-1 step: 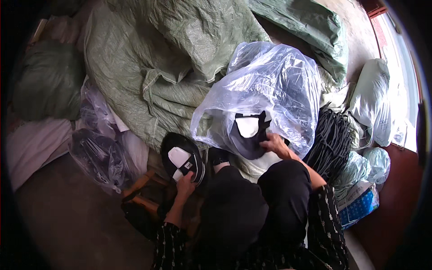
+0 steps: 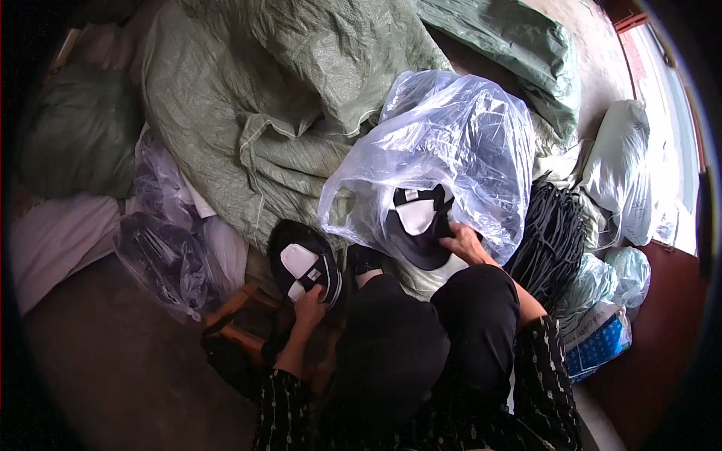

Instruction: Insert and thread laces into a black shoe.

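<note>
My left hand (image 2: 308,305) is closed on the edge of a stack of black caps (image 2: 281,263), held low on the left with the insides up. A white panel and a small pale label show in the uppermost one. At the mouth of a clear plastic bag (image 2: 466,139), my right hand (image 2: 462,242) grips a single black cap (image 2: 421,252) by its side, fingers partly hidden behind it. White lining shows inside this cap, and its rounded brim points toward my knees. The bag lies puffed up beyond it, with a handle loop at its left.
Large green woven sacks (image 2: 203,98) spread across the far side. Black straps (image 2: 553,233) lie in a bundle right of the bag, near a blue-and-white package (image 2: 598,342). At left rest a plastic bag of dark items (image 2: 165,259) and a wooden stool frame (image 2: 244,338).
The cap in my right hand has tipped slightly, so more of its inside and a small pale label show. My left hand has barely moved.
</note>
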`<state>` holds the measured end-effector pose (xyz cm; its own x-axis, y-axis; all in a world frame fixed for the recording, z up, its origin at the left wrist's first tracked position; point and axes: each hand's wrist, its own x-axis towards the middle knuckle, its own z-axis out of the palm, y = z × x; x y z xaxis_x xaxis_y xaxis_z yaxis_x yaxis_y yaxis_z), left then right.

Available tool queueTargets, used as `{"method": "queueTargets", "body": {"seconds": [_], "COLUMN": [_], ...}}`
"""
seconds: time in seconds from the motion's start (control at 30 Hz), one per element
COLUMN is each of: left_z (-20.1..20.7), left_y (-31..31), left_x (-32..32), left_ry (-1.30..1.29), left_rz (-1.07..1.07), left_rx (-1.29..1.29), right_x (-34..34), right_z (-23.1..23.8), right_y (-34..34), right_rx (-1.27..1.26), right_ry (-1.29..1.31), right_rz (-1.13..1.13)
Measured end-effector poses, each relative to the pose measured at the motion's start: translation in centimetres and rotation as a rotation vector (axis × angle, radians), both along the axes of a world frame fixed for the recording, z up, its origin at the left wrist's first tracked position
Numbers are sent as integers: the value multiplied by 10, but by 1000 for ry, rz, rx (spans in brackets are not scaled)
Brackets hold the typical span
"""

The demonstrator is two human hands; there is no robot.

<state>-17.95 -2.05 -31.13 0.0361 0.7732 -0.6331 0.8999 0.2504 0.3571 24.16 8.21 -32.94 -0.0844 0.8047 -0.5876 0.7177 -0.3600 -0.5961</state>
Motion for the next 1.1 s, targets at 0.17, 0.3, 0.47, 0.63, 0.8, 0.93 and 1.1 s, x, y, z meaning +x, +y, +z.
{"method": "queueTargets", "body": {"seconds": [0.17, 0.3, 0.47, 0.63, 0.8, 0.93, 1.1], "left_z": [9, 40, 125, 222, 279, 294, 296], "left_y": [4, 18, 41, 50, 37, 22, -5], "left_x": [10, 26, 64, 101, 126, 141, 155], "left_ry": [-36, -175, -456, -1107, -1366, -1337, -1210], "left_rz": [-111, -127, 100, 219, 207, 43, -140], "left_rx": [106, 307, 512, 306, 195, 307, 461], "right_x": [23, 30, 20, -24, -84, -107, -112], "right_z": [92, 166, 277, 349, 338, 314, 305], "right_y": [-24, -16, -26, -89, -178, -225, -248], "right_rx": [407, 531, 848, 1215, 1163, 1063, 1111], "right_ry": [141, -78, -63, -181, -227, -101, -128], "right_rz": [-297, -138, -66, 267, 343, 231, 246]}}
